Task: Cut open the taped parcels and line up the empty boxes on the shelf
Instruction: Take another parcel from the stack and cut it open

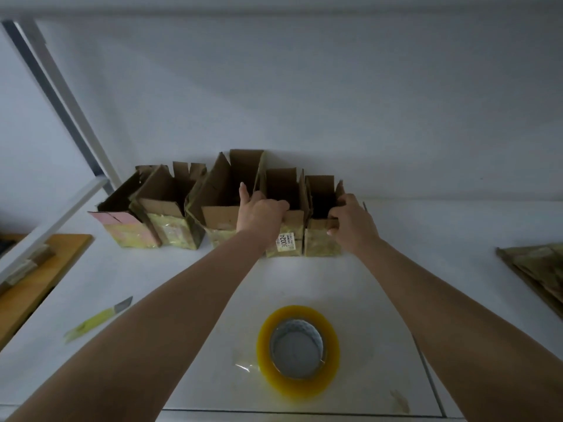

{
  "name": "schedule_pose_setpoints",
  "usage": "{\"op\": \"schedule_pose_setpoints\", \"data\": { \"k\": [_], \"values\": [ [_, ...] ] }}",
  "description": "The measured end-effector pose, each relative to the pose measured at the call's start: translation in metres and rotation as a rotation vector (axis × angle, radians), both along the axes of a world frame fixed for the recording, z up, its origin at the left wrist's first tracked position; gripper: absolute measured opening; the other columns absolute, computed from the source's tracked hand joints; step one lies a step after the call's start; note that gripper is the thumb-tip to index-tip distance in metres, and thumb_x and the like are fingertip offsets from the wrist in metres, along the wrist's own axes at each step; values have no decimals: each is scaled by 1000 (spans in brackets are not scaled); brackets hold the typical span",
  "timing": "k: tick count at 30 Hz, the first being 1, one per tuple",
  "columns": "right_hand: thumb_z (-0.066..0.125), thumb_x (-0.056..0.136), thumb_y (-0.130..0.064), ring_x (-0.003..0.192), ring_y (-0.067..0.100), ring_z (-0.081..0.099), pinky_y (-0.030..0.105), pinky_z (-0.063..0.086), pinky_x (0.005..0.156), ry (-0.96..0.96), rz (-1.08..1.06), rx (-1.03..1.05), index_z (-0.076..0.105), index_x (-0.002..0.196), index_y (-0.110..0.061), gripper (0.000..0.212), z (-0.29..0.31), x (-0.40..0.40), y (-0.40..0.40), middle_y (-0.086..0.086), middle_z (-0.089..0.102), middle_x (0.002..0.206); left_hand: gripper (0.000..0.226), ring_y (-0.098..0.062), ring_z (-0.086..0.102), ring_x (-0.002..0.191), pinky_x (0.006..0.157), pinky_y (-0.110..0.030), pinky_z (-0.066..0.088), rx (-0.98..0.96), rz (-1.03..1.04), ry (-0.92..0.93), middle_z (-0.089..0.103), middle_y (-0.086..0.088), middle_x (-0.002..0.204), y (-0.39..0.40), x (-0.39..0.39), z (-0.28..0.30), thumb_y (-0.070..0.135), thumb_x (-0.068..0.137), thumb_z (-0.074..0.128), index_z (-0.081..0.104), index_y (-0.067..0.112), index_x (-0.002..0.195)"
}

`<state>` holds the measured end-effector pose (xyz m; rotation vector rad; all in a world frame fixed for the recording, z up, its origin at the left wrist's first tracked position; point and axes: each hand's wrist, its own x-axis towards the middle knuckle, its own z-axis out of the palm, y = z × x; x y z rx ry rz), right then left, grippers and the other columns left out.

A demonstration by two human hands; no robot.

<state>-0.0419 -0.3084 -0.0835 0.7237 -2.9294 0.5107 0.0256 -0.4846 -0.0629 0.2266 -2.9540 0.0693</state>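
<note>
Both arms are stretched out to the row of boxes against the wall. The left hand curls over the front edge of the labelled box, forefinger pointing straight up beside the tall flap of the big box next door. The right hand pinches the front flap of the end box, thumb on the outer face, fingers curled around the corner. Five open cardboard boxes stand side by side on the white shelf, flaps up, ragged brown corrugated edges, their lower halves wrapped in glossy yellowish tape. The labelled one carries a white sticker with printed digits. Further left, a smaller box and a pink-patched box lean at a slight angle. Nearer the camera, a fat roll of amber packing tape lies flat, a clear loose tail at its left. A yellow-handled utility knife lies to the left, blade out. Flattened cardboard sits at the right edge.
</note>
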Motion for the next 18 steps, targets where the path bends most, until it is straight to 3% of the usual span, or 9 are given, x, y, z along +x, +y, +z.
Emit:
{"op": "schedule_pose_setpoints", "data": {
  "k": [6, 9, 12, 14, 16, 18],
  "values": [
    [70, 90, -25, 140, 33, 28, 44, 37, 108, 29, 8, 138, 61, 131, -25, 42, 5, 2, 1, 5, 20, 160, 23, -27, 52, 115, 118, -60, 1, 8, -28, -34, 61, 4, 86, 3, 0, 3, 10, 93, 57, 58, 28, 108],
    [69, 89, -34, 144, 34, 20, 45, 27, 114, 102, 35, 186, 55, 136, -26, 49, 10, 5, 4, 8, 21, 160, 34, -28, 49, 122, 118, -59, 3, 31, -49, -6, 62, 1, 105, 2, 6, 7, 12, 94, 57, 54, 26, 125],
    [65, 91, -34, 137, 33, 34, 45, 35, 106, 259, 53, 159, 60, 131, -18, 43, 19, 15, 14, 11, 41, 148, 38, -28, 43, 130, 118, -56, 4, 32, -95, 56, 56, -2, 127, 6, 16, 19, 20, 97, 53, 49, 23, 134],
    [69, 87, -26, 122, 37, 49, 45, 45, 91, 401, 50, 129, 68, 117, -10, 34, 24, 26, 21, 16, 58, 129, 38, -28, 41, 132, 118, -55, 7, 28, -141, 75, 55, -3, 130, 15, 24, 27, 24, 97, 51, 48, 22, 136],
    [74, 80, -20, 109, 40, 57, 44, 51, 77, 493, 19, 105, 71, 106, -6, 30, 26, 39, 31, 18, 65, 115, 40, -27, 39, 133, 119, -54, 10, 41, -205, 104, 53, -3, 133, 27, 30, 32, 28, 98, 50, 48, 22, 137],
    [77, 75, -19, 103, 41, 60, 43, 52, 72, 534, -26, 121, 72, 103, -5, 32, 26, 53, 46, 19, 66, 111, 40, -28, 38, 134, 119, -55, 9, 68, -283, 121, 51, -4, 136, 42, 34, 37, 28, 97, 49, 47, 23, 137]
  ]
}}
